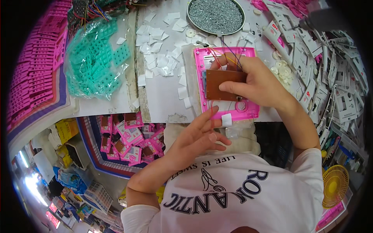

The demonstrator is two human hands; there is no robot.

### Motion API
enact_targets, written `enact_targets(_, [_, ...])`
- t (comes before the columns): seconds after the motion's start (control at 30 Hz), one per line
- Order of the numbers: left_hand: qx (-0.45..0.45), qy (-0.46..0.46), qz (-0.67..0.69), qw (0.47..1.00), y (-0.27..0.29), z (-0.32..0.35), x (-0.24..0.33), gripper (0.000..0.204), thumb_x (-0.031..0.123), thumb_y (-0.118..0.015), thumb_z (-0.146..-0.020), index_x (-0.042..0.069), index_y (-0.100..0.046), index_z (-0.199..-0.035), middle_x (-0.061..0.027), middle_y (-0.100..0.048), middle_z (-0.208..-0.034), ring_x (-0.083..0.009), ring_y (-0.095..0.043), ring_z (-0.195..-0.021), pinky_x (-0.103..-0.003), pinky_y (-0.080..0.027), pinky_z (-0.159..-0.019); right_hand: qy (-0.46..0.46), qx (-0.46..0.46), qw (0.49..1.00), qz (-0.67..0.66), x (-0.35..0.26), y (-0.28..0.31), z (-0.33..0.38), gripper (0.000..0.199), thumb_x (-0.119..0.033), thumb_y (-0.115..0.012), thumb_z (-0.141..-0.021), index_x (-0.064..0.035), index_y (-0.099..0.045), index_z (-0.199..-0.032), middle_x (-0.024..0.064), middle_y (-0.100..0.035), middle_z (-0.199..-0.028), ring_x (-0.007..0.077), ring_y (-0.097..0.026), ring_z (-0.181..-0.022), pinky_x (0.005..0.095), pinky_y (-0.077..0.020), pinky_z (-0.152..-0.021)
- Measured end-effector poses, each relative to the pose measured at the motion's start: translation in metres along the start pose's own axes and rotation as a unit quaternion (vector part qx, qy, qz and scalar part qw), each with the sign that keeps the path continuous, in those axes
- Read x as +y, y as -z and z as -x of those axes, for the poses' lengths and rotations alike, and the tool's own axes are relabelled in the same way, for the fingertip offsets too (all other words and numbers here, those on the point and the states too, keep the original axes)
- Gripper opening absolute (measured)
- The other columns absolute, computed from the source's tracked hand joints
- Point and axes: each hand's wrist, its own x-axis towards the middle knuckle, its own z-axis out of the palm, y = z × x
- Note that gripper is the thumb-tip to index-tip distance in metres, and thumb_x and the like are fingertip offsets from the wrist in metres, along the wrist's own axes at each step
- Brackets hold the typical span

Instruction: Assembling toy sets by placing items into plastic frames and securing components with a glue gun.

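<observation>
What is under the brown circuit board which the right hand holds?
Below the brown circuit board, held in the right hand, lies a pink casing, visible around the board. The part directly beneath, covered by board and hand, cannot be seen.

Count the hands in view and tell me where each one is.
2. The right hand grips a brown circuit board over a pink panel; the left hand is by that panel's lower edge. No other hands are visible.

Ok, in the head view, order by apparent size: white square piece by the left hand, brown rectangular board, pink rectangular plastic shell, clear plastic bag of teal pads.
1. Clear bag
2. Pink shell, partly covered
3. Brown board
4. White square piece
</observation>
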Motion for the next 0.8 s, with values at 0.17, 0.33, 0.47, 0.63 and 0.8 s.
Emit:
enact_targets(0.17, [-0.024, -0.021, -0.044, 0.998, 0.005, 0.004, -0.006, 0.075, 0.009, -0.053, -0.102, 0.006, -0.011, -0.164, -0.018, -0.046, -0.152, -0.0273, -0.062, -0.119, -0.042, -0.051, -0.103, 0.046, 0.012, 0.991, 0.121, 0.009, -0.004, -0.014, 0.04, -0.012, -0.075, -0.084, -0.0041, -0.063, -0.121, 0.0173, -0.072, -0.092, 0.0252, -0.072, -0.082, 0.0373, -0.0565, -0.071])
enact_targets(0.33, [-0.006, -0.035, -0.485, 0.874, 0.006, 0.025, 0.026, 0.066, 0.012, -0.067, -0.095, 0.002, -0.042, -0.154, -0.0199, -0.055, -0.143, -0.0289, -0.062, -0.119, -0.04, -0.05, -0.101, 0.084, 0.006, 0.946, 0.314, 0.0, -0.005, -0.02, 0.048, -0.019, -0.078, -0.082, -0.0046, -0.059, -0.123, 0.0206, -0.072, -0.091, 0.04, -0.07, -0.086, 0.0475, -0.0544, -0.072])
enact_targets(0.47, [0.157, -0.212, -0.717, 0.645, 0.003, 0.015, 0.041, 0.06, 0.026, -0.08, -0.083, 0.001, -0.059, -0.133, -0.0164, -0.061, -0.133, -0.0307, -0.059, -0.123, -0.047, -0.044, -0.107, 0.054, 0.028, 0.897, 0.438, -0.018, -0.003, -0.023, 0.057, -0.023, -0.082, -0.079, -0.0019, -0.054, -0.124, 0.0188, -0.071, -0.086, 0.0402, -0.07, -0.084, 0.0482, -0.0539, -0.072])
enact_targets(0.63, [0.054, -0.31, -0.826, 0.468, 0.014, -0.031, 0.041, 0.062, 0.039, -0.078, -0.08, 0.0, -0.065, -0.126, -0.0114, -0.063, -0.131, -0.0266, -0.052, -0.136, -0.054, -0.031, -0.118, 0.064, 0.11, 0.847, 0.517, -0.023, -0.006, -0.015, 0.064, -0.024, -0.084, -0.076, -0.0025, -0.053, -0.128, 0.0159, -0.069, -0.109, 0.0346, -0.067, -0.103, 0.0429, -0.0546, -0.08])
enact_targets(0.8, [0.026, -0.304, -0.816, 0.49, 0.019, -0.033, 0.047, 0.061, 0.038, -0.078, -0.081, 0.001, -0.065, -0.127, -0.0105, -0.063, -0.132, -0.0259, -0.053, -0.135, -0.05, -0.032, -0.118, 0.244, 0.064, 0.828, 0.501, 0.006, -0.023, 0.023, 0.049, -0.026, -0.075, -0.079, 0.0042, -0.067, -0.117, 0.0195, -0.063, -0.131, 0.0356, -0.057, -0.125, 0.05, -0.0432, -0.108])
